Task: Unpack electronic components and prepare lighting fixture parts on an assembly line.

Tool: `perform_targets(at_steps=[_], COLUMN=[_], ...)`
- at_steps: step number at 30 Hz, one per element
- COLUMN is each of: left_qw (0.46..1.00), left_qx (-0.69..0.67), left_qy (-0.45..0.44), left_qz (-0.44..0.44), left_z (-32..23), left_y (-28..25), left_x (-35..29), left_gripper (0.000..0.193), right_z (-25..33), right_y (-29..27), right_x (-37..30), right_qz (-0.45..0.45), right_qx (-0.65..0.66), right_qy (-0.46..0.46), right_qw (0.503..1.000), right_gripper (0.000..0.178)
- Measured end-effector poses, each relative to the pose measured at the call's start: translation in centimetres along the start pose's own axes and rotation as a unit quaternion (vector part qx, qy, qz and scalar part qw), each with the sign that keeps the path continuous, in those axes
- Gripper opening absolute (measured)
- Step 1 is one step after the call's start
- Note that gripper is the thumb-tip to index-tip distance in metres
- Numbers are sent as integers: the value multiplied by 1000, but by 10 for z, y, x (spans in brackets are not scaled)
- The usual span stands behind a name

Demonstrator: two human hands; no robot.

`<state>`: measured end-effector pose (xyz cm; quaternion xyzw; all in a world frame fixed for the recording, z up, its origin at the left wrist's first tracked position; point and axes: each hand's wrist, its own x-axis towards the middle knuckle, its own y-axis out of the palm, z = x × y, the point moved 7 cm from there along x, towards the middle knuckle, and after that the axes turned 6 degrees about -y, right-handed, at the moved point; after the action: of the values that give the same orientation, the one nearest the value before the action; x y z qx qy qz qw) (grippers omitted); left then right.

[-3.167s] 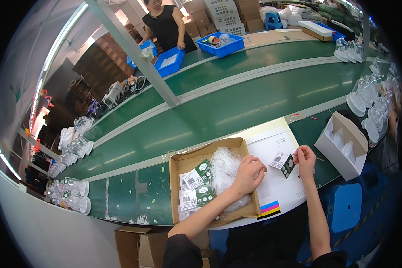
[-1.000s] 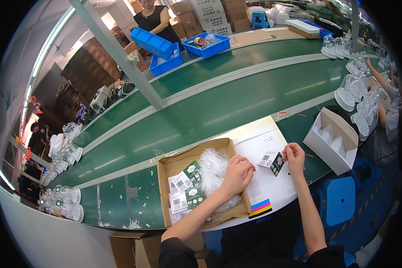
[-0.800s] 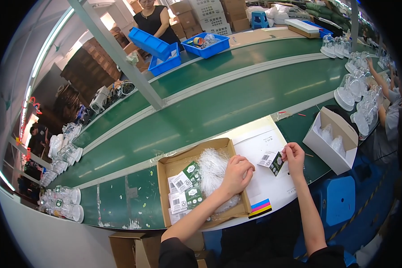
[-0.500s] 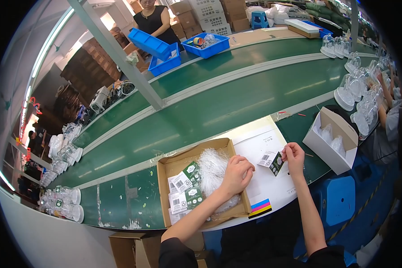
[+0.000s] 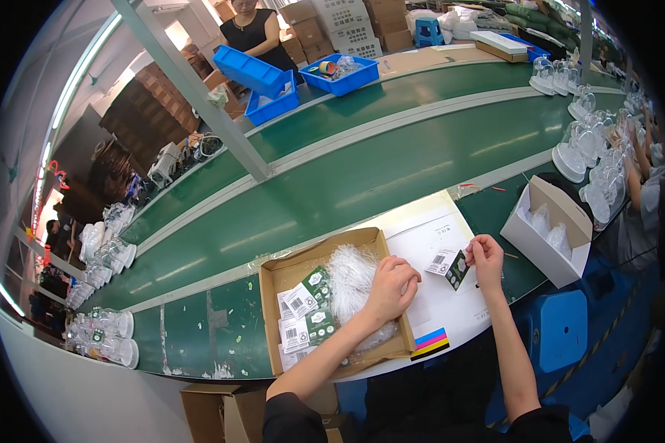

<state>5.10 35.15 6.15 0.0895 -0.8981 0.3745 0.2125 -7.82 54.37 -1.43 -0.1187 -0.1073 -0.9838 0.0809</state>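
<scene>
Green belts point(image 5: 391, 144) cross the room beyond your green counter point(image 5: 188, 325), curving toward the dark rim. The person opposite point(image 5: 253, 35) is cut off by the upper edge, and at far right a co-worker's arm point(image 5: 634, 181) is hard to make out behind clear domes point(image 5: 569, 162). Your left forearm hides part of the white plastic bundle point(image 5: 351, 284) in the cardboard tray point(image 5: 292, 267). Your left grip point(image 5: 393, 286) is curled above the tray's right wall; I cannot tell whether it holds a strand.

Compared with about three seconds ago, a blue bin point(image 5: 250, 70) is now tipped up over another bin point(image 5: 270, 109), while your hands keep their pose.

Your right grip point(image 5: 486, 260) pinches the folded card point(image 5: 448, 266) at its right side, over the white sheet point(image 5: 425, 310), between the tray and the open white box point(image 5: 538, 255). Whether the card touches the sheet is unclear. One panel is white with a barcode, the other dark green with small pale print; similar cards point(image 5: 299, 304) lie in the tray.
</scene>
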Motion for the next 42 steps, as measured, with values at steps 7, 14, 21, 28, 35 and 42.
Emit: perform_targets(at_steps=[7,14,21,28,35,42], left_qw=[1000,1000,1000,996,993,881], left_qx=[-4,-2,14,57,-51,-218], left_qy=[3,-2,-9,18,-63,-43], left_qz=[-1,2,18,63,84,417], left_z=[-1,0,-2,-3,-49,-173], left_y=[-1,-1,1,-2,-46,8], left_x=[2,-1,-2,4,15,-92], left_gripper=[6,6,8,7,10,14], right_z=[0,-2,-6,-5,-8,0], right_y=[0,-4,-3,-3,2,0], right_x=[2,2,-1,2,4,6], right_qz=[-4,-9,-17,-20,-20,-29], right_qx=[-5,6,38,55,53,19], right_qy=[0,-9,6,-7,-9,-28], right_qw=[1000,1000,999,998,998,999], right_gripper=[9,8,8,8,8,10])
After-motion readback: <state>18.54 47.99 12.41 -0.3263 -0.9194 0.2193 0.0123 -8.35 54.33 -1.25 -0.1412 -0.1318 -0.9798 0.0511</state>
